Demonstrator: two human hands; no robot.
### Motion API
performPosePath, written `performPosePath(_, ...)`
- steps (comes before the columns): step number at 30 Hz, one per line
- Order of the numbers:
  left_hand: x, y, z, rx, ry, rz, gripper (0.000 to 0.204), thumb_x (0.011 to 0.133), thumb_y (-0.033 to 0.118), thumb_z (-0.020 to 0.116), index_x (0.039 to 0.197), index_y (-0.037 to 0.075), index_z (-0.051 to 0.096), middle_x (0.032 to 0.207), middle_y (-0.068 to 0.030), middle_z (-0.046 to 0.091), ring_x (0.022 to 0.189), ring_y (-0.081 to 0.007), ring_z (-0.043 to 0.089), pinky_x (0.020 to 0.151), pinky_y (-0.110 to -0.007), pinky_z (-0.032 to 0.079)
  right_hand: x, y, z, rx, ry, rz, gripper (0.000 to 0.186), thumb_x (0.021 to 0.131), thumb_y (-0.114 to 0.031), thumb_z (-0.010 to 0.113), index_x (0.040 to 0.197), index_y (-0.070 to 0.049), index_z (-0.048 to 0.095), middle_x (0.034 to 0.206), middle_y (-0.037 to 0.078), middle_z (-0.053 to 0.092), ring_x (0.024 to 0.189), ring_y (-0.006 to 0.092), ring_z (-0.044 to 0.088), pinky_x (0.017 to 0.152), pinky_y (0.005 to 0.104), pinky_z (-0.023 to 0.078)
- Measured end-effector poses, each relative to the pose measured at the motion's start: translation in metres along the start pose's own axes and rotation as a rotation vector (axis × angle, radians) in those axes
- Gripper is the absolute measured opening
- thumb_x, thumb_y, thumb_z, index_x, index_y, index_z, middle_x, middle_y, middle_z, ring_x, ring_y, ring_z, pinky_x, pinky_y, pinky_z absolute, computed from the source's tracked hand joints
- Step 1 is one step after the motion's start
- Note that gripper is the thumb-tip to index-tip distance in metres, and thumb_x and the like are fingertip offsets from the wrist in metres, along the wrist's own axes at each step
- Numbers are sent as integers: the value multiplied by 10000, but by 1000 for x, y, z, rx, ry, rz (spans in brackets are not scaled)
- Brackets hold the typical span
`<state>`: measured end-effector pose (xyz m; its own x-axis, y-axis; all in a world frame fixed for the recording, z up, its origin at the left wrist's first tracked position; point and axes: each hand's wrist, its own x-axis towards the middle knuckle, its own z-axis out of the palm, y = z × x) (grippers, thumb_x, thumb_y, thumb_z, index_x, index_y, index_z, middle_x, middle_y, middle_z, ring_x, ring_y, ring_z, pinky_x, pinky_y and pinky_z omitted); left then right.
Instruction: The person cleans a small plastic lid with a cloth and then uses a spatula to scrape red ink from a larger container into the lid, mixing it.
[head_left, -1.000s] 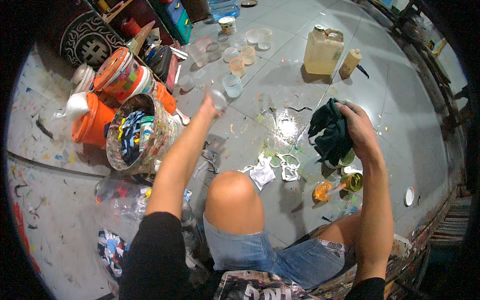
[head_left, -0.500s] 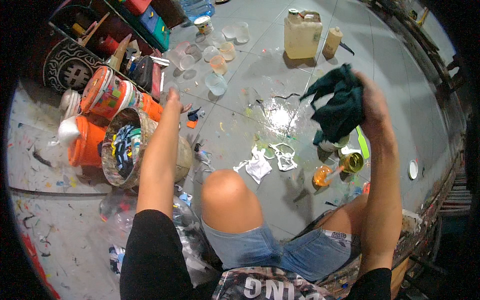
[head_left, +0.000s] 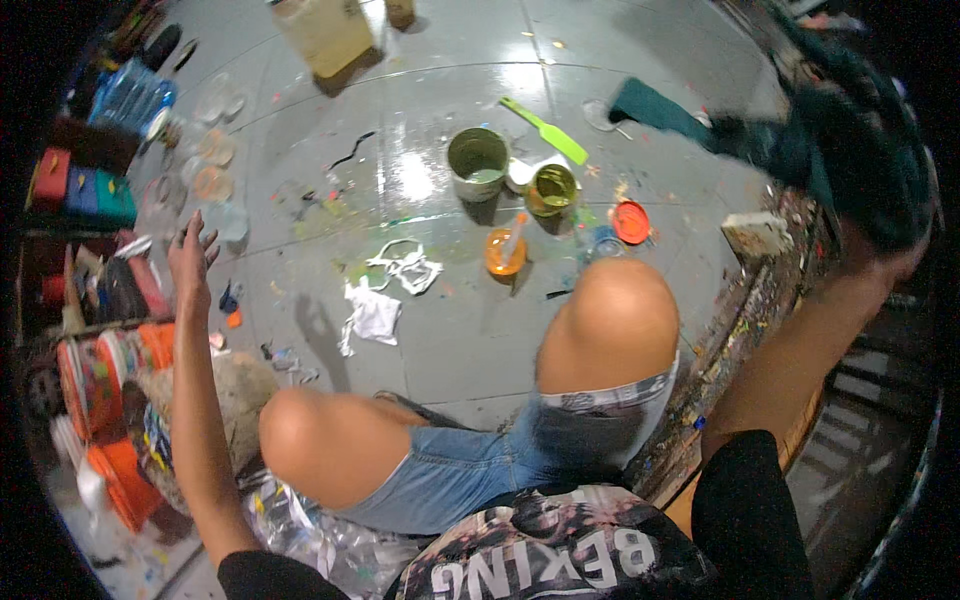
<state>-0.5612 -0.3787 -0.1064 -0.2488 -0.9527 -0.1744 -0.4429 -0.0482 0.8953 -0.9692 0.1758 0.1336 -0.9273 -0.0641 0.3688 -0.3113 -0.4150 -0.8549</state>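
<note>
Outward, right hand [head_left: 895,258] with green cloth [head_left: 822,150].

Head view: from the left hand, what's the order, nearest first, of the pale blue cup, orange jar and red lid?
From the left hand:
1. Pale blue cup, just right of it.
2. Orange jar, near the middle.
3. Red lid, farther right.

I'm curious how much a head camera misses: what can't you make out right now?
All in the head view:
- Right hand: most fingers, hidden by the dark cloth and blur.
- Cloth: its full shape, lost to blur and the dark right rim.
- Jug: its top, cut off by the upper edge.
- Bucket: its middle, hidden by the left arm.
</note>
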Motion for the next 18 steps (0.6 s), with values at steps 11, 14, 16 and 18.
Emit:
performPosePath(11, -172, 140, 208, 424, -579, 920, 362, 836, 124, 757, 1180, 63, 659, 1091, -83, 647, 899, -175, 671, 711, -274, 505, -86, -11, -296, 333, -4, 484, 481, 989, -398, 484, 1288, -37, 594, 1308, 192, 615, 1199, 397, 569, 1073, 566, 404)
performPosePath(14, -217, 150, 253, 395, -800, 1122, 391, 796, 76, 766, 1171, 82, 655, 1059, -105, 640, 844, -212, 659, 698, -307, 526, -81, 29, -227, 74, 850, 441, 457, 986, -393, 505, 1263, -45, 611, 1287, 171, 630, 1164, 389, 591, 1047, 552, 432)
performPosePath(16, -243, 151, 289, 401, -912, 1196, 428, 791, 79, 766, 1198, 100, 637, 1043, -109, 636, 831, -234, 648, 711, -326, 537, -84, 32, -257, 191, 563, 509, 451, 977, -404, 533, 1243, -51, 620, 1258, 151, 646, 1137, 372, 608, 1036, 530, 449)
performPosePath(18, -264, 145, 324, 430, -1023, 1178, 467, 795, 129, 768, 1236, 117, 613, 1039, -112, 629, 849, -263, 655, 729, -356, 546, -90, 36, -286, 288, 480, 546, 458, 972, -413, 541, 1239, -50, 619, 1246, 151, 650, 1123, 362, 614, 1031, 522, 457)
